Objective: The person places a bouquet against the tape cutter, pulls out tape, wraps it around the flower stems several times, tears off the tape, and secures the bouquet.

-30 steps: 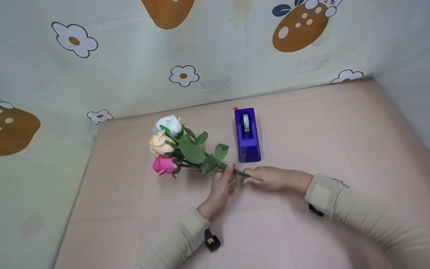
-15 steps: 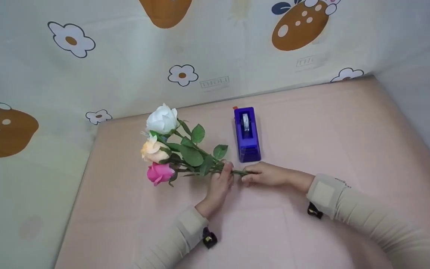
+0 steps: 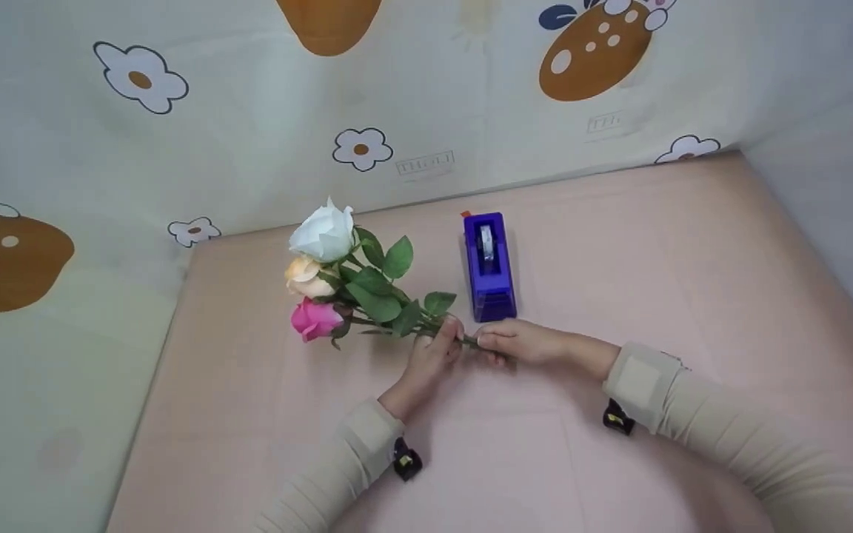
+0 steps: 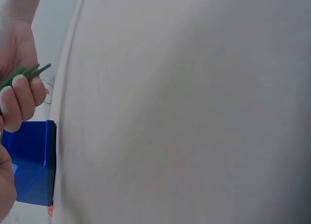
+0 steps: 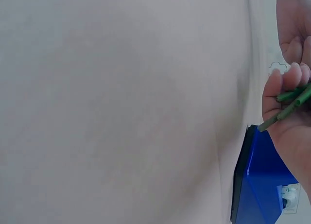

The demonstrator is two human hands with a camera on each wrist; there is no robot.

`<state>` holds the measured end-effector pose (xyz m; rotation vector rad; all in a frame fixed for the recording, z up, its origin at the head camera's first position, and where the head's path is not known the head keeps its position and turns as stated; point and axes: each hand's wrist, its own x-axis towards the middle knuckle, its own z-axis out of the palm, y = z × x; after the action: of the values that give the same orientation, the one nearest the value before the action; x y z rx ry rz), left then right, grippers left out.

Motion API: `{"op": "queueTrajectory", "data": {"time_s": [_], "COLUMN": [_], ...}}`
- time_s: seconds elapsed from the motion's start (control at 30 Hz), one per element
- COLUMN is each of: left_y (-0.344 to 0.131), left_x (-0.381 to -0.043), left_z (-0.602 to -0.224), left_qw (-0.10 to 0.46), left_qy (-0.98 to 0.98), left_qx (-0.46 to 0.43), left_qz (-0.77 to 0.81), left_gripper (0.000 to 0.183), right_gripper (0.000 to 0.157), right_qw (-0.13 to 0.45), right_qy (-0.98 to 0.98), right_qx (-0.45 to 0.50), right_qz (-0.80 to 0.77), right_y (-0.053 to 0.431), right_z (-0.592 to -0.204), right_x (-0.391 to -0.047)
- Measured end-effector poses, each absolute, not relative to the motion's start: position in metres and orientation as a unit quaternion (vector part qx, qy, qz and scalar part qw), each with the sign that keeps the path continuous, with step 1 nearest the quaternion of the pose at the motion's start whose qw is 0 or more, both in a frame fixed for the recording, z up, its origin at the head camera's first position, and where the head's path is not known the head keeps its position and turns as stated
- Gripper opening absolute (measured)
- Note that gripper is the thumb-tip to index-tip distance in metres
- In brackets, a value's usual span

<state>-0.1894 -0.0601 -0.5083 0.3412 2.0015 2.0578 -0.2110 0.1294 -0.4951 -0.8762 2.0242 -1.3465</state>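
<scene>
A white rose (image 3: 323, 233), a peach rose (image 3: 308, 277) and a pink rose (image 3: 316, 320) lie bunched together, heads to the left, with green leaves (image 3: 375, 296) along their stems. My left hand (image 3: 432, 349) grips the stems below the leaves. Close beside it, my right hand (image 3: 526, 342) holds the lower stems with curled fingers. The green stem ends (image 5: 291, 102) stick out past the right hand in the right wrist view. A blue tape dispenser (image 3: 491, 270) with a roll of clear tape stands just beyond the hands.
A pale pink cloth (image 3: 619, 259) covers the table. Behind it hangs a light curtain (image 3: 249, 133) printed with flowers and brown shapes. Small black cameras (image 3: 406, 460) are strapped under both wrists.
The white rose has risen and spread outward from the bunch, and the flower heads have shifted slightly. The right hand has turned and moved a little left along the stems, nearer the left hand.
</scene>
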Motion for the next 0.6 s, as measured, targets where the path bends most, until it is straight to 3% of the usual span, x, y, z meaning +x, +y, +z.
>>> {"op": "queueTrajectory", "data": {"time_s": [0.17, 0.47, 0.6], "left_y": [-0.06, -0.059, -0.057], "left_x": [-0.19, -0.194, -0.192], "left_z": [-0.508, -0.499, -0.486], "left_qw": [0.129, 0.14, 0.143], "left_qy": [0.673, 0.657, 0.651], "left_qx": [0.108, 0.058, 0.06], "left_qz": [0.72, 0.739, 0.743], "left_gripper": [0.047, 0.034, 0.034], "right_gripper": [0.029, 0.029, 0.025], "right_qw": [0.287, 0.383, 0.369], "right_qy": [0.755, 0.726, 0.743], "right_qx": [-0.304, -0.275, -0.273], "right_qz": [-0.505, -0.501, -0.487], "right_y": [0.126, 0.125, 0.125], "right_z": [-0.496, -0.489, -0.488], "right_x": [-0.21, -0.211, -0.211]}}
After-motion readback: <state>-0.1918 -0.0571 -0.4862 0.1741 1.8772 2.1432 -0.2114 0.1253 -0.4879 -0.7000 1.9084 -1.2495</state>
